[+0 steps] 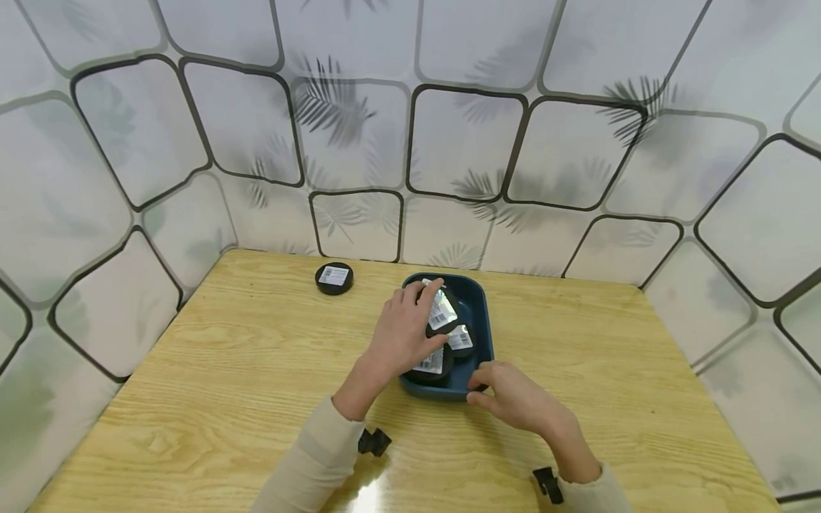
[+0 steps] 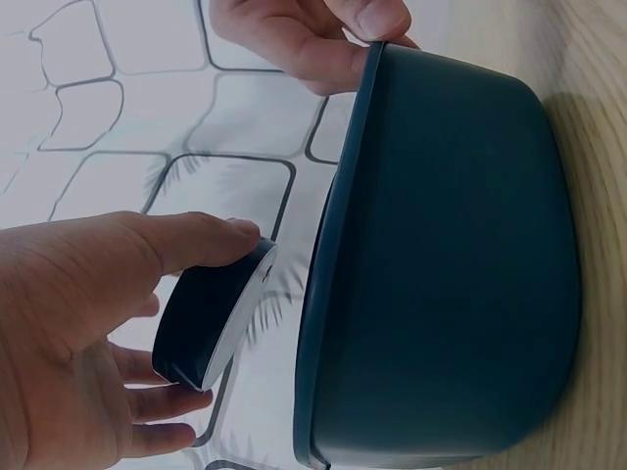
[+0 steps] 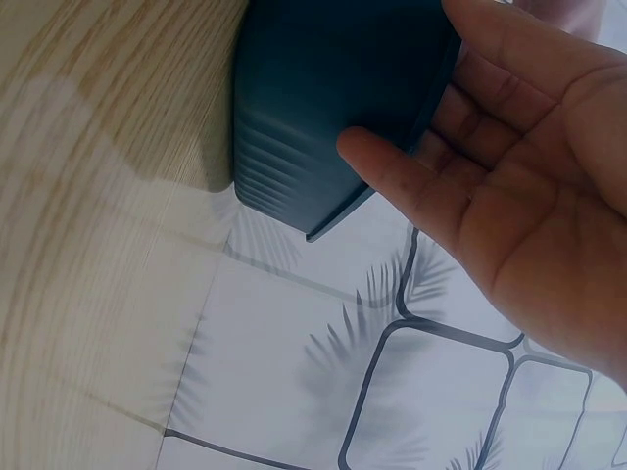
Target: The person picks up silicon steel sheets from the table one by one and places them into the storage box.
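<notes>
My left hand (image 1: 403, 331) holds a flat, round black container (image 2: 211, 318) with a silvery label, thumb on one side and fingers on the other. That container is above the dark blue plastic bin (image 1: 489, 335). Inside the bin lie two more black round containers, one (image 1: 460, 339) near the middle and another (image 1: 431, 363) at the near left, both with white labels facing up. My right hand (image 1: 516, 395) pinches the bin's rim at its near right corner. In the right wrist view its fingers (image 3: 402, 176) lie against the bin wall.
Another labelled black round container (image 1: 334, 278) lies alone on the wooden table (image 1: 244, 370), left of the bin near the back edge. Patterned curtain-like walls (image 1: 359, 135) border the table at the back and sides. Black straps' ends (image 1: 375, 442) show at the wrists.
</notes>
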`<state>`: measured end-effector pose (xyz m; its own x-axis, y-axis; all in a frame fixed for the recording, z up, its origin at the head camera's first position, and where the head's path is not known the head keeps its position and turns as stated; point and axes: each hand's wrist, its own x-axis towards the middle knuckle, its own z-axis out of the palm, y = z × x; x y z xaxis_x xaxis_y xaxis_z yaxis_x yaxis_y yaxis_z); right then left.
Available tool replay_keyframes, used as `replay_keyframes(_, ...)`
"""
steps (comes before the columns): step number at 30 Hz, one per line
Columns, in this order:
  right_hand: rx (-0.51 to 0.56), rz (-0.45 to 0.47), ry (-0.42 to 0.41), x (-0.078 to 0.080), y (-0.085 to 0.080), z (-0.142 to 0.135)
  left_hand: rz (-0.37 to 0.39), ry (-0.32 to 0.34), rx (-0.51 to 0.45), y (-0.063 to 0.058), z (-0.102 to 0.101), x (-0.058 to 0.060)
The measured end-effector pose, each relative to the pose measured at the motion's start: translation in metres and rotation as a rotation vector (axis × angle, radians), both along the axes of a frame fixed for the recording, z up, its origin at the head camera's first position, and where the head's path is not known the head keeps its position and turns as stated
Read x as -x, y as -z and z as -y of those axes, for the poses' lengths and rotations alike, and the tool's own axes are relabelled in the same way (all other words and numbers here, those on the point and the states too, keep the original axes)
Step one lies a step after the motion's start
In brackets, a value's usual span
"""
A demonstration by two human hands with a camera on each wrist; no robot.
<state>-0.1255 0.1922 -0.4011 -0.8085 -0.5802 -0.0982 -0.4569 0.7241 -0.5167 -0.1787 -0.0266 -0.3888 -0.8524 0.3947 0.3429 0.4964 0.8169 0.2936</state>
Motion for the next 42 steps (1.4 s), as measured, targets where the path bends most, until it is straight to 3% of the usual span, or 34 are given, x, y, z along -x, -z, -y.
replay_keyframes(22,-0.006,0.005,-0.002,0.001,-0.001,0.000,-0.008,0.062,0.026,0.010,-0.014,-0.003)
replay_keyframes(36,0.000,0.016,-0.004,0.001,0.000,-0.001,0.107,0.142,0.008,0.016,-0.023,-0.007)
replay_keyframes(42,0.004,0.029,0.004,0.000,0.000,-0.001,0.122,0.141,-0.015,0.019,-0.026,-0.006)
